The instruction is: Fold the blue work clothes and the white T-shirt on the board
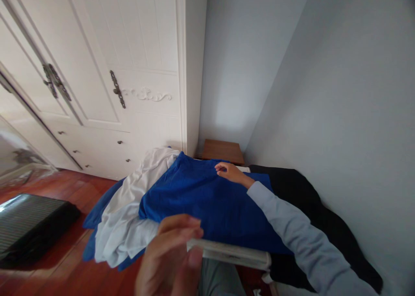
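Right fingers [223, 165]: loosely curled, empty.
Left fingers [184, 232]: blurred, parted from thumb, nothing visible held.
Blue cloth [207, 201]: under right fingers, beyond left; likely light, limp; pinch edges.

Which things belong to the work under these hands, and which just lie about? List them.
Likely in use: blue cloth, white frame under it.
Likely just lying about: white cloth, black cloth, dark striped item on the floor, brown wooden top.
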A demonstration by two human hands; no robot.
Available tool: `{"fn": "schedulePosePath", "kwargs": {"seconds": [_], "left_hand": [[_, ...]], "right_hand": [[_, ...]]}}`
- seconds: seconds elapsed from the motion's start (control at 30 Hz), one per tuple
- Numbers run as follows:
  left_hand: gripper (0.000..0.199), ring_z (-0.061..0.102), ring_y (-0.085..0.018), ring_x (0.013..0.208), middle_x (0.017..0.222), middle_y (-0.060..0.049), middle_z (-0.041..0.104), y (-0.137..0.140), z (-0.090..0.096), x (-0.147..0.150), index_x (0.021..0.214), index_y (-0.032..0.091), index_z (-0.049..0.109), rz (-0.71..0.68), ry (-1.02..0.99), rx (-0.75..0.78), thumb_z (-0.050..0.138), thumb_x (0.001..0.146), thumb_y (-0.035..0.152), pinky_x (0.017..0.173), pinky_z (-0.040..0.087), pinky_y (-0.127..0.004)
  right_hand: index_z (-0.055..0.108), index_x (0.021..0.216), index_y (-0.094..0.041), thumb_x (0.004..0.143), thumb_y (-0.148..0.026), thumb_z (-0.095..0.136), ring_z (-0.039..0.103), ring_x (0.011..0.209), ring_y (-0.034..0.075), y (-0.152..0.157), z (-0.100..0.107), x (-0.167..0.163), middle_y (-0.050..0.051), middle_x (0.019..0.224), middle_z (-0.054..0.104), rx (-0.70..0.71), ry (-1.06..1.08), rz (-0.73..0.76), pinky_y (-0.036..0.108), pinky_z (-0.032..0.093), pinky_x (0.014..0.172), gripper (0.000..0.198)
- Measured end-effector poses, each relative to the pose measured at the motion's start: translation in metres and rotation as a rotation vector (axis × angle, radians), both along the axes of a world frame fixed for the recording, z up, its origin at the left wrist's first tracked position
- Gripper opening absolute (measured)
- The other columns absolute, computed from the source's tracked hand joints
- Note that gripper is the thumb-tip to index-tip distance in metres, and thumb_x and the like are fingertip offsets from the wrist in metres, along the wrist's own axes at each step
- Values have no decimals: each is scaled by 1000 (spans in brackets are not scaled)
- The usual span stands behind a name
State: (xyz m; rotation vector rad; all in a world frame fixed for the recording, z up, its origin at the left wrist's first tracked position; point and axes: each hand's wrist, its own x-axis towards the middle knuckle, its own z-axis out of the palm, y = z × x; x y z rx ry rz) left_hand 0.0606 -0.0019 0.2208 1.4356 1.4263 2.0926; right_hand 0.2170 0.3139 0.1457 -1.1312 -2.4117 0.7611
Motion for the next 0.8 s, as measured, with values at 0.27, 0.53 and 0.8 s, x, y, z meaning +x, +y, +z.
{"fn": "schedulePosePath", "kwargs": {"seconds": [0.27, 0.53, 0.8], "left_hand": [[26, 68, -28, 112, 121, -14, 69, 93, -108, 16, 115, 19, 69, -10, 443, -241, 56, 92, 20, 95, 59, -48], [27, 68, -32, 116, 122, -16, 70, 98, -171, -17, 115, 15, 68, 177, 731, -251, 52, 94, 18, 91, 61, -51], [25, 66, -29, 122, 119, -12, 72, 84, -173, -45, 116, 17, 65, 245, 795, -173, 49, 97, 17, 92, 60, -46]], "right_hand": [[75, 109, -17, 86, -21, 72, 68, 114, 29, 55, -31, -26, 13, 116, 75, 47, -305, -161, 37, 49, 101, 24], [76, 105, -19, 87, -30, 75, 70, 106, 22, 68, -39, -41, 9, 114, 76, 27, -360, -93, 28, 51, 91, 20], [76, 79, -18, 76, -21, 83, 70, 83, 18, 76, -30, -66, 3, 88, 77, -6, -360, -12, 23, 49, 75, 8]]}}
